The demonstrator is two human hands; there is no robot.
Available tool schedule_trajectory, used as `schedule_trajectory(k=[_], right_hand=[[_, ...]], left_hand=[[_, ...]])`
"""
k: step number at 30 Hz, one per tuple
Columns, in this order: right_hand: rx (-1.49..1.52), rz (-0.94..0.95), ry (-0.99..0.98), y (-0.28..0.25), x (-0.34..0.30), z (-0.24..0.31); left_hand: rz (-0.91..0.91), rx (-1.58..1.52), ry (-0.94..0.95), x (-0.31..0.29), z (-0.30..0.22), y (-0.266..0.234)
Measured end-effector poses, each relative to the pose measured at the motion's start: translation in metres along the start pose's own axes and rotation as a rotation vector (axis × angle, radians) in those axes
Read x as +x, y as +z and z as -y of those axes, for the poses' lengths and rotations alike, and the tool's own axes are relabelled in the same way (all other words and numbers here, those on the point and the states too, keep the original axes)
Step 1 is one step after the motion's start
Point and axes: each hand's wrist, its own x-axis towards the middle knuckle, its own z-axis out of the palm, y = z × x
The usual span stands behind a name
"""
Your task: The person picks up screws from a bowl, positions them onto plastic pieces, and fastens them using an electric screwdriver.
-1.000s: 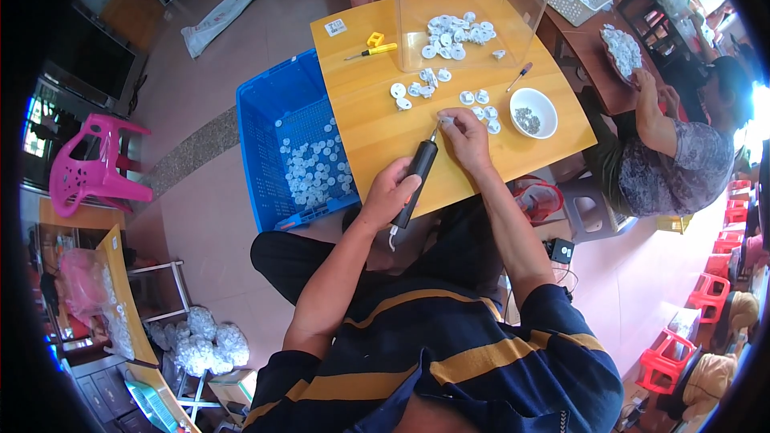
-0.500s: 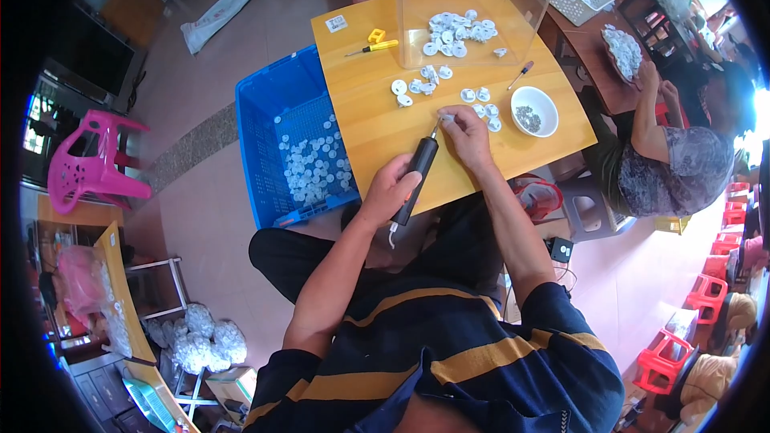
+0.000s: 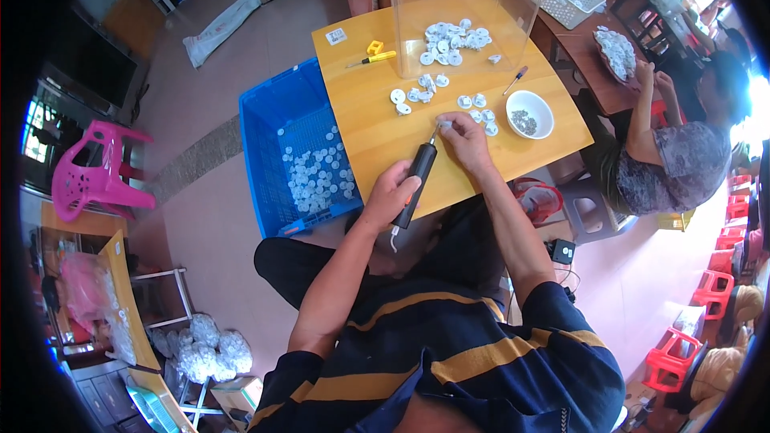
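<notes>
My left hand is wrapped round a black electric screwdriver, whose bit points up and away from me over the wooden table. At the bit's tip, my right hand pinches a small white plastic part, mostly covered by the fingers. Just right of that hand lie several round white parts, beside a white bowl with small metal screws in it. Farther off are a loose group of white parts and a larger pile by a clear plastic bin.
The clear bin stands at the table's far side. Left of it lie a yellow screwdriver and a yellow block. Another screwdriver is near the bowl. A blue crate holds white parts. A person works at right.
The view has shifted slightly. Both hands keep their hold, with the bit still at the white part; no clear movement of other things shows.
</notes>
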Motion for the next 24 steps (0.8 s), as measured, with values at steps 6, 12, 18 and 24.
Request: schedule_trajectory(k=[6, 12, 18, 24], right_hand=[[0.167, -0.046, 0.090, 0.005, -0.001, 0.001], [0.150, -0.145, 0.111, 0.003, -0.004, 0.010], [-0.574, -0.114, -0.100, -0.013, -0.026, 0.043], [-0.838, -0.196, -0.235, -0.023, -0.013, 0.044]], left_hand=[[0.023, -0.009, -0.040, 0.001, -0.002, -0.005], [0.079, -0.055, -0.020, 0.000, 0.003, -0.008], [0.022, -0.080, 0.022, -0.002, 0.006, -0.009], [0.010, -0.121, 0.020, -0.003, 0.001, -0.004]])
